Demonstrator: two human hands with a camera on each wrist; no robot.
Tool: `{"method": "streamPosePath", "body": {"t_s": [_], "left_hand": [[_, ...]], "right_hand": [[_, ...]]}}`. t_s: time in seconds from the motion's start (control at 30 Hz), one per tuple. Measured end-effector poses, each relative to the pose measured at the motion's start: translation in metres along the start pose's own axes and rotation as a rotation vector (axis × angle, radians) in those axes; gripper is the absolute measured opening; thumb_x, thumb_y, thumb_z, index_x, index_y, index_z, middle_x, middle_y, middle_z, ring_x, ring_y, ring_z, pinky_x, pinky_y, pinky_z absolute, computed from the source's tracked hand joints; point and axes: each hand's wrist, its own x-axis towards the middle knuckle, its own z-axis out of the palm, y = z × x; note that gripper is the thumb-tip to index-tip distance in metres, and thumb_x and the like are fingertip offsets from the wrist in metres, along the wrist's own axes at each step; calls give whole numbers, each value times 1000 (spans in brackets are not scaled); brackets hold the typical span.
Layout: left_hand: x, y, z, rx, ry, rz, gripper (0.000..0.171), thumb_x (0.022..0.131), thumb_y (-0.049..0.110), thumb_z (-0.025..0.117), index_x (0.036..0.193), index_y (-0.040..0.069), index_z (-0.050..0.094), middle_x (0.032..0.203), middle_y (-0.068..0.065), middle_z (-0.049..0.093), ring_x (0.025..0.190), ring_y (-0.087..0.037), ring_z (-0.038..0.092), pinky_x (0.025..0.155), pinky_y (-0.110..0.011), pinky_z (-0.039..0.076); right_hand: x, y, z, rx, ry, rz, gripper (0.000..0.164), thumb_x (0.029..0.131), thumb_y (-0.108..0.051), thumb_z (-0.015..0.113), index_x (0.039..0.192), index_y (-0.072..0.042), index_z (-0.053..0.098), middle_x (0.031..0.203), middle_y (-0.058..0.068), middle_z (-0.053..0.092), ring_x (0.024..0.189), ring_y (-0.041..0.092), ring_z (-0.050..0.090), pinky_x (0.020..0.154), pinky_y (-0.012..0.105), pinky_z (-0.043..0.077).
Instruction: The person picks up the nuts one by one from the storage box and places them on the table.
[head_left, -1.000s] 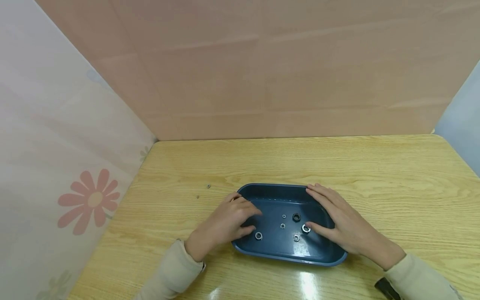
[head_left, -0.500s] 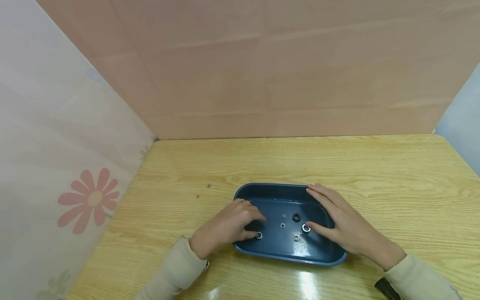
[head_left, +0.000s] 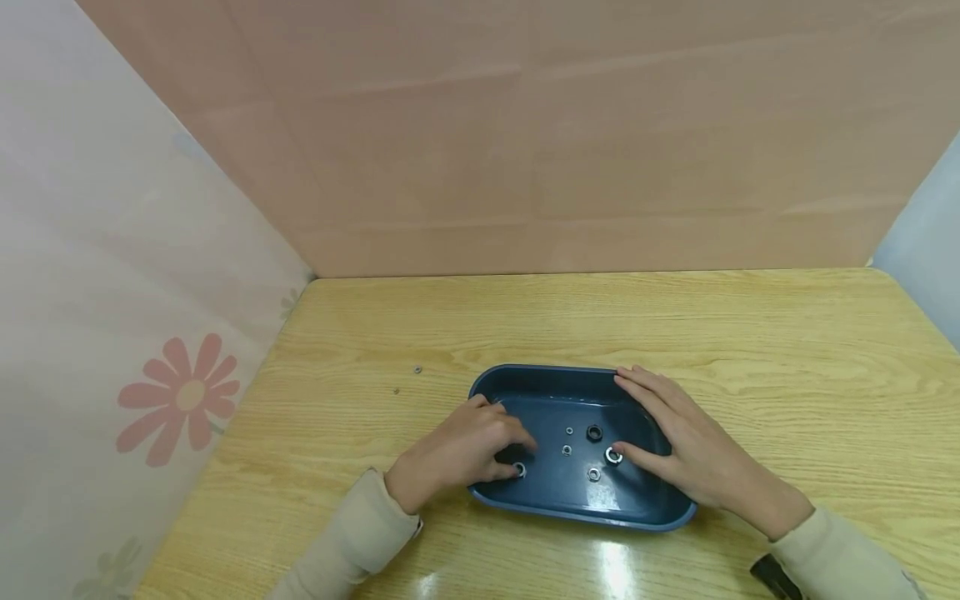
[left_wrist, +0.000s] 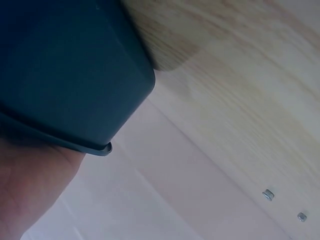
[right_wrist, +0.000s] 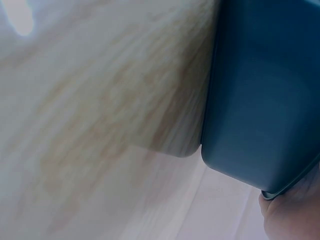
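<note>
Head view, blue tray point(head_left: 547, 412), long axis left to right, nuts point(head_left: 594, 440) inside

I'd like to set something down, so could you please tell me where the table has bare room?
Bare table lies right of the right hand, and along the back between the blue tray and the tan backdrop. Left of the tray, watch for two small metal pieces. Six nuts and the left hand crowd the tray.

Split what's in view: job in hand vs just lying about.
Job, seemingly:
- left hand
- right hand
- blue tray
- six nuts inside it

Lying about, probably:
- two small metal pieces on the table, left of the tray
</note>
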Motion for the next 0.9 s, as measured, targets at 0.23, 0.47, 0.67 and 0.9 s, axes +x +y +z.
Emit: {"method": "streamPosePath", "body": {"t_s": [0.23, 0.47, 0.67, 0.9], "left_hand": [[4, 2, 1, 30, -56, -42, 32, 80, 38, 82, 111, 33, 75, 109, 19, 73, 92, -3, 61, 76, -22, 35], [4, 2, 2, 31, -58, -46, 30, 78, 37, 84, 107, 34, 77, 103, 18, 74, 84, -3, 57, 73, -23, 32], [5, 3, 4, 62, -56, -50, 25, 77, 39, 84, 101, 36, 77, 96, 19, 73, 82, -4, 56, 71, -23, 30], [6, 3, 5, 74, -48, -43, 17, 80, 42, 81, 95, 36, 78, 91, 19, 73, 76, -3, 52, 70, -24, 29]], "right_hand": [[0, 1, 1, -4, 7, -10, 80, 86, -39, 76, 152, -13, 39, 156, 11, 37, 142, 36, 35, 124, 30, 21], [1, 0, 1, 0, -1, -3, 80, 86, -39, 76, 152, -13, 38, 157, 11, 37, 142, 38, 35, 123, 37, 24], [1, -1, 0, -16, -9, 11, 81, 86, -41, 76, 152, -13, 39, 157, 10, 37, 142, 36, 36, 112, 51, 37], [2, -1, 0, -7, -11, 10, 81, 85, -40, 76, 152, -13, 39, 156, 11, 37, 142, 37, 36, 110, 53, 38]]}}
